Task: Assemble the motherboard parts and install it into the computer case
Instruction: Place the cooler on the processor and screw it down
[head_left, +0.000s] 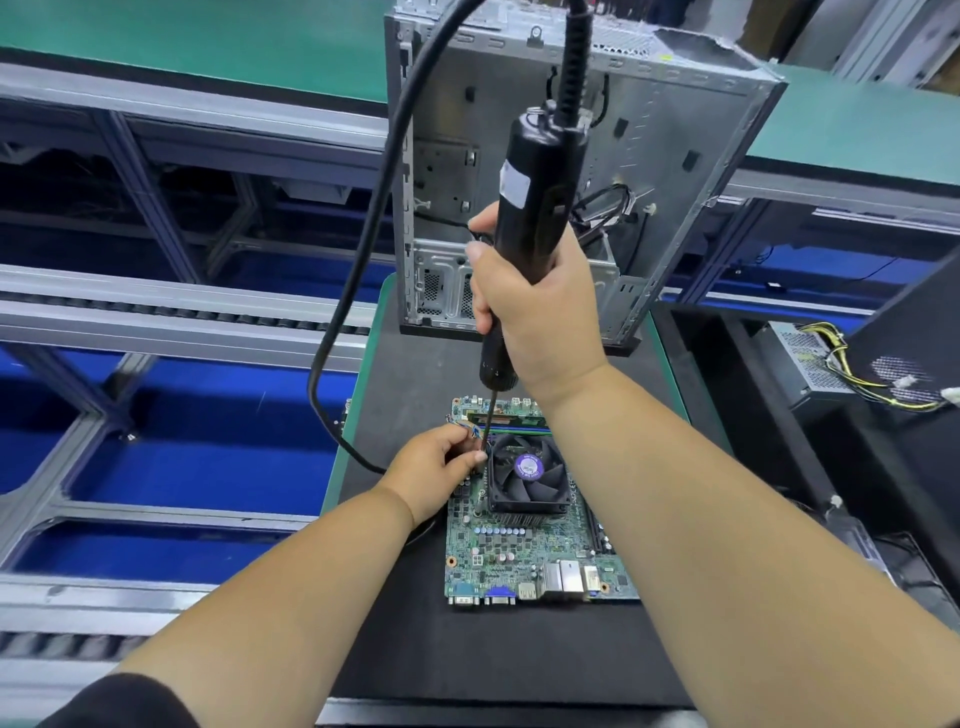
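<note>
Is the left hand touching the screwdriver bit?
Touching. The head view shows the left hand's fingertips pinching the thin bit beside the fan, while the right hand grips the electric screwdriver.

Right hand (535, 306) raised above the motherboard (535, 551), fingers wrapped around an upright electric screwdriver (535, 208), left hand (436, 470) low at the board's fan (527, 475), fingers (475, 457) pinching beside the bit, both forearms bare

I see a green printed circuit motherboard (524, 561) on a black foam work mat (493, 654), a black square cooler fan (525, 475) with a purple round hub sticker (528, 465), a black cylindrical electric screwdriver (537, 192) and a bare grey steel computer case (670, 130).
</note>
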